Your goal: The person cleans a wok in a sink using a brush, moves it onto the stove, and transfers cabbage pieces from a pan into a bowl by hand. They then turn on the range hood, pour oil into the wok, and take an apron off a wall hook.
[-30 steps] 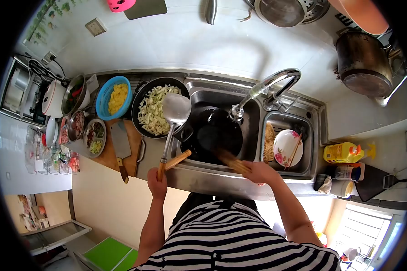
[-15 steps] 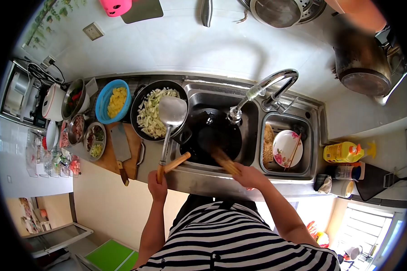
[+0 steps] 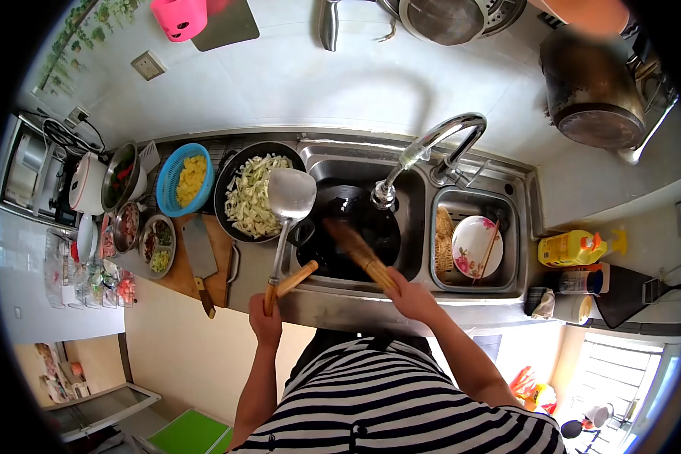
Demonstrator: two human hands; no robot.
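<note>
My left hand (image 3: pixel 265 325) is closed round the wooden-ended handle of a metal spatula (image 3: pixel 292 195), whose blade overlaps the near edge of the pan of chopped vegetables. The same hand is at the wooden handle (image 3: pixel 298 278) of a black wok (image 3: pixel 386 238); whether the fingers grip both is hard to see. The wok sits in the large sink basin (image 3: pixel 415 181) under the faucet (image 3: pixel 384 195). My right hand (image 3: pixel 415 296) grips a bamboo brush (image 3: pixel 362 256), with its blurred bristle end inside the wok.
Left of the sink are a black pan of chopped vegetables (image 3: pixel 251 204), a blue basket (image 3: pixel 164 181) of yellow pieces, and a cleaver (image 3: pixel 200 250) on a cutting board (image 3: pixel 178 281). The small basin holds a floral plate (image 3: pixel 469 240). A yellow bottle (image 3: pixel 564 250) stands at right.
My right hand has shifted slightly left, and the brush's bristle end has moved within the wok. The whole view has slid a little. My left hand keeps its hold on the spatula.
</note>
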